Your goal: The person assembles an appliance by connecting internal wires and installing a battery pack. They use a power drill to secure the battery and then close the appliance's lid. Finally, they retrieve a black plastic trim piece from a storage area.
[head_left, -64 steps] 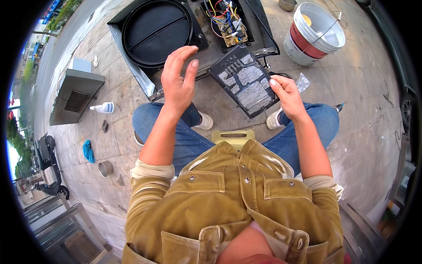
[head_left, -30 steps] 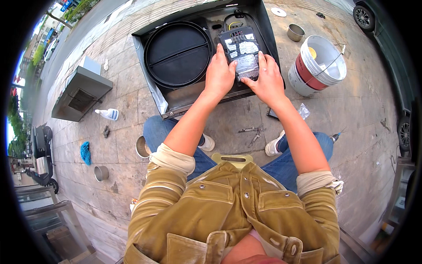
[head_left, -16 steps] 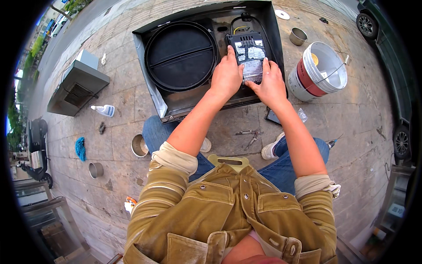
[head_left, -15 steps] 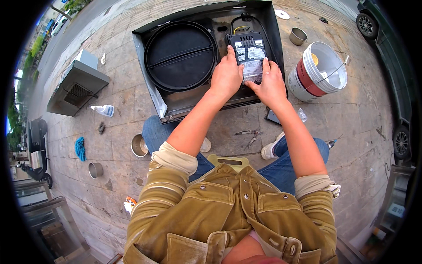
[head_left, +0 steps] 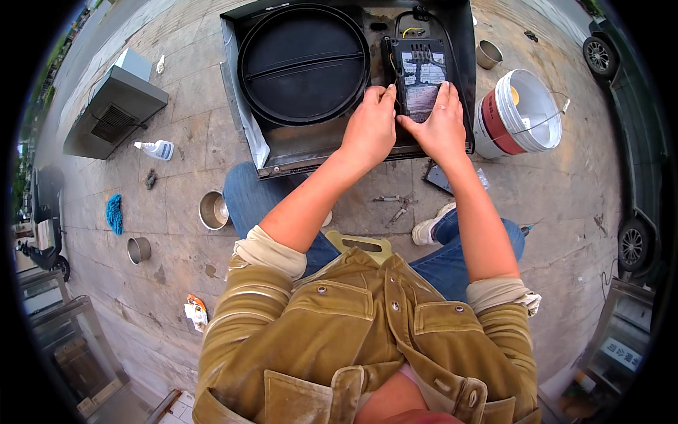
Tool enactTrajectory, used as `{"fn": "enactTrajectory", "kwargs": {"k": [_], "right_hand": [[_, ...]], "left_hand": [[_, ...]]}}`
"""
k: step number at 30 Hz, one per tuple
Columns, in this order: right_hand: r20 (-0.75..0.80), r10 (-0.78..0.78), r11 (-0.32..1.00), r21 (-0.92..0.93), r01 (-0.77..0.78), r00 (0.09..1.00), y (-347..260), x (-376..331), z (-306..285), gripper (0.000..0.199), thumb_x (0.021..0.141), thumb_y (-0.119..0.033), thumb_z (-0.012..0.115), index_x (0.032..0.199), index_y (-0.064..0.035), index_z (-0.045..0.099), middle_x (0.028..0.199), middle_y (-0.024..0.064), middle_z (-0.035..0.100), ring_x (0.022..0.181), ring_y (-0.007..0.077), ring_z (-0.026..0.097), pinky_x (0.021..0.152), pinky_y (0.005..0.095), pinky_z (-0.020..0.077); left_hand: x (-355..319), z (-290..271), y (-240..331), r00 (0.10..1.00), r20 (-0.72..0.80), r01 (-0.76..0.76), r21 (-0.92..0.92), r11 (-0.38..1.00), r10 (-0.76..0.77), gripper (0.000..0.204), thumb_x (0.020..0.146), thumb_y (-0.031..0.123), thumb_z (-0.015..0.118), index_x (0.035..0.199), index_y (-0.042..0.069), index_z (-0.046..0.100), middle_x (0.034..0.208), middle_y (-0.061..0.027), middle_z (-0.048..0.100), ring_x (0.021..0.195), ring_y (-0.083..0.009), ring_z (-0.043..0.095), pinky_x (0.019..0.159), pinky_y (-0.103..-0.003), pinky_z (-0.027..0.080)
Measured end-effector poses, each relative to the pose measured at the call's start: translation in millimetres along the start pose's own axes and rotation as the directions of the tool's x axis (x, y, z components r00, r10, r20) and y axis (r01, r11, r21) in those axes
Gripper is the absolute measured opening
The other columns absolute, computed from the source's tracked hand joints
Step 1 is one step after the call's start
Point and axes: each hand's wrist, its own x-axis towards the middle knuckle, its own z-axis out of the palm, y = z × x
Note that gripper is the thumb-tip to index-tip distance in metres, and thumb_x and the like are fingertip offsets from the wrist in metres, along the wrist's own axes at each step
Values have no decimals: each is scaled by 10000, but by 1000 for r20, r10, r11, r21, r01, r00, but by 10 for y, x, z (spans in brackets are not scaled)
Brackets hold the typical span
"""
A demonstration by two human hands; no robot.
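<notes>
A person in a mustard-brown jacket and jeans sits over paving, leaning toward an open metal casing (head_left: 304, 136) that lies on the ground. A black box cover (head_left: 421, 67) with white labels is at the casing's right end, well in from its far edge, seated on a black box (head_left: 389, 60) but slightly askew. The right hand (head_left: 441, 127) grasps the cover's near end, thumb at its lower edge and fingers along its right side. The left hand (head_left: 371, 124) has thumb and fingertips bunched at the box's left side; whether they pinch anything, I cannot tell. A yellow wire (head_left: 412, 31) loops just beyond the cover. A large round black pan (head_left: 304, 67) fills the casing's left half. On the paving, a white bucket (head_left: 503, 131) with a red band stands just beside the casing's right edge. Pliers (head_left: 399, 205) lie past its near edge, between the person's feet. Further left are a metal pot (head_left: 205, 210), a white spray bottle (head_left: 159, 150) and a blue cloth (head_left: 114, 214).
</notes>
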Motion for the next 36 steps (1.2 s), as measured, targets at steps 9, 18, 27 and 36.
{"fn": "enactTrajectory", "kwargs": {"k": [9, 18, 27, 36], "right_hand": [[22, -37, 999, 11, 36, 999, 62, 17, 10, 1065, 627, -429, 773, 1342, 153, 239, 1379, 312, 300, 1265, 409, 342, 1049, 402, 323], [8, -36, 997, -66, 37, 999, -5, 19, -17, 1049, 631, -414, 776, 1335, 159, 250, 1372, 314, 305, 1235, 414, 364, 1015, 404, 368], [-53, 7, 997, -74, -11, 999, -85, -11, -22, 1008, 615, -377, 808, 1311, 150, 304, 1344, 292, 342, 1203, 400, 396, 974, 397, 408], [-69, 14, 998, -66, -18, 997, -99, -2, -29, 1039, 587, -377, 829, 1310, 148, 299, 1325, 287, 353, 1159, 384, 430, 944, 383, 431]], "left_hand": [[97, -35, -39, 959, 252, 94, 144, 985, -128, 676, 737, -31, 552, 1375, 71, 353, 1118, -206, 453, 895, -355, 583, 760, -418, 515], [165, 2, -22, 936, 326, 29, 304, 952, -132, 614, 790, 112, 586, 1363, 74, 368, 1044, -205, 508, 882, -326, 593, 760, -382, 519], [63, -863, 340, 896, 383, -289, 118, 950, 225, 382, 765, -24, 534, 1143, 5, 577, 1017, -158, 595, 881, -317, 613, 758, -368, 515], [1724, -942, -129, 763, 423, -609, 221, 761, 488, 327, 805, 43, 602, 1123, 112, 633, 1190, -51, 575, 1005, -254, 592, 868, -341, 485]]}}
